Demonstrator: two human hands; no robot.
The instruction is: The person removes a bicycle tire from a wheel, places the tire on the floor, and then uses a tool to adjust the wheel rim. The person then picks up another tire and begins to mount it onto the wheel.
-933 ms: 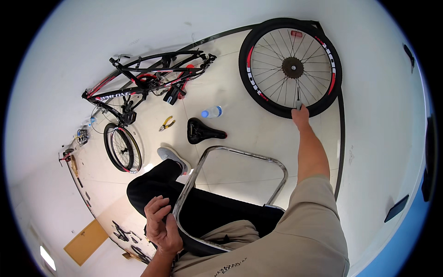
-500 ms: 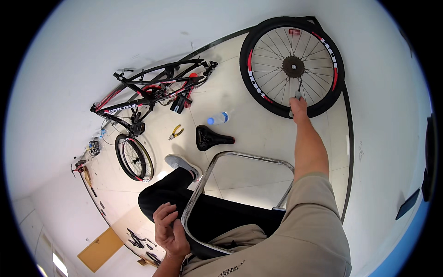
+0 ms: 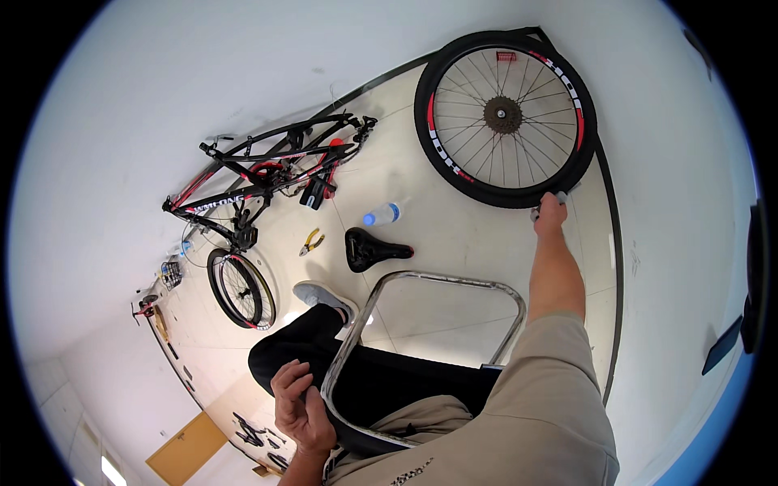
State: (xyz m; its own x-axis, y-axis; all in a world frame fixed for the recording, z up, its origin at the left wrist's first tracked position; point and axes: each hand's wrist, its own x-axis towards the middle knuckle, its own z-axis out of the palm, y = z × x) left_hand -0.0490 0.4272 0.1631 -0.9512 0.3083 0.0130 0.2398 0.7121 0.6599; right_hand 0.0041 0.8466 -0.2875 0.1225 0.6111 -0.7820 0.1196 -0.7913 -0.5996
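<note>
My right hand (image 3: 551,212) is closed around a grey-handled tool (image 3: 536,214), whose kind I cannot make out because the fingers hide most of it. The hand is at the near edge of a bicycle wheel (image 3: 502,176), which has a black tyre, thin spokes and a rusty-looking cassette (image 3: 502,115). My left hand (image 3: 301,407) is raised with loosely bent fingers and nothing visible in it. It is beside the bent metal tube frame (image 3: 348,344) of a seat or stool, over my black-trousered leg.
On the tiled floor are a black saddle (image 3: 369,249), a water bottle (image 3: 382,215) and yellow-handled pliers (image 3: 311,241). At the left, a black bicycle frame (image 3: 267,174) leans by the wall, near another wheel (image 3: 240,290). Several bike parts (image 3: 249,430) lie farther off.
My right hand has moved from over the wheel's spokes to the tyre's near edge, rightward and toward me, still gripping the tool. The view has shifted slightly; my left hand stays put.
</note>
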